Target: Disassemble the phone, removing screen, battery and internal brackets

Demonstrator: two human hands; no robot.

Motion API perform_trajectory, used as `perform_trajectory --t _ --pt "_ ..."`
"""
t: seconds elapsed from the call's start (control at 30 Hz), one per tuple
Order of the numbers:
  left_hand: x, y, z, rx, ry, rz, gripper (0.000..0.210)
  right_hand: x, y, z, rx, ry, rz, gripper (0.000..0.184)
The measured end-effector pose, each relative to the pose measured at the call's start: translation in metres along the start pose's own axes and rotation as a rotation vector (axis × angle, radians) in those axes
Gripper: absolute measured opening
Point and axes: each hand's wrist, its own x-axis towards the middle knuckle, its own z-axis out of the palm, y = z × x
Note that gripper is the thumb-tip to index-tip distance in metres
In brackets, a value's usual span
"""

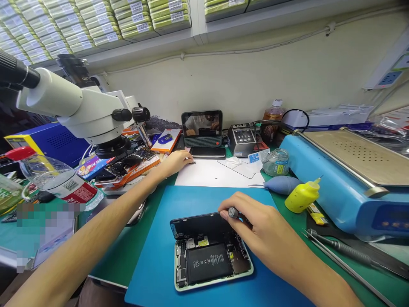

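An opened smartphone [246, 272] lies on the blue mat [153, 256], its battery [209, 263] and inner parts showing. Its black screen panel [198, 224] stands tilted up along the far edge. My right hand [255, 221] is closed around a screwdriver [234, 212], butt end toward me; its tip is hidden. Thumb and fingertips of that hand also touch the top edge of the screen panel. Farther off, my left hand [179, 162] reaches to the left edge of the white paper sheet [204, 174], fingers pinched at a tiny dark piece I cannot make out.
A microscope [96, 111] overhangs the left side, above stacked phone parts and a plastic bottle [64, 183]. On the right are a blue heating plate machine [326, 183], a yellow bottle [302, 197], a blower [283, 185], a glass jar [277, 164] and tweezers [345, 266].
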Motion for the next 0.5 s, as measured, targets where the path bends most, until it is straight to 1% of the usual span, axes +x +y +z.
perform_trajectory --t 0.33,0.5 --pt "-0.002 0.0032 -0.0044 -0.031 -0.019 0.013 0.034 0.0019 -0.0033 -0.0024 -0.017 -0.006 0.003 0.02" --pt "-0.0033 0.0062 -0.0062 -0.04 -0.021 -0.005 0.034 0.0006 -0.0028 -0.0023 -0.014 -0.003 -0.005 0.02"
